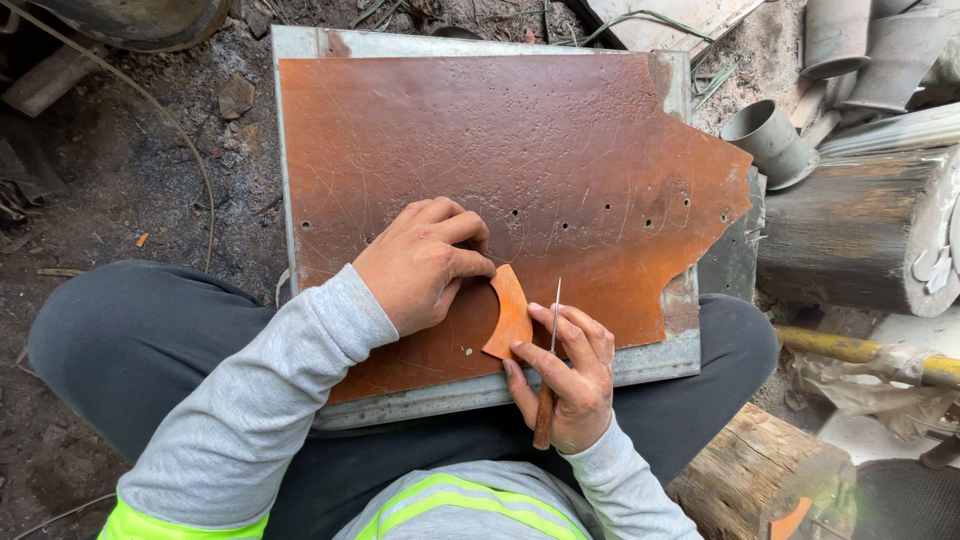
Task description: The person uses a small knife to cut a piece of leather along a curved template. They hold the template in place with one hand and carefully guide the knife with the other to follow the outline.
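A large rusty brown metal sheet [520, 170] lies on a grey metal plate [660, 360] across my lap. My left hand [420, 262] presses a small curved orange template piece [510, 315] flat against the sheet, fingers closed over its left edge. My right hand [565, 375] holds a thin pointed scriber [552, 350] with a wooden handle. Its metal tip points up along the template's right edge. The sheet has a row of small holes and a jagged cut right side.
Grey metal pipe sections [775, 140] and a thick wooden log [850, 230] lie to the right. A yellow rod [850, 350] and another log [760, 470] sit at the lower right. Dark dirt ground with debris lies to the left.
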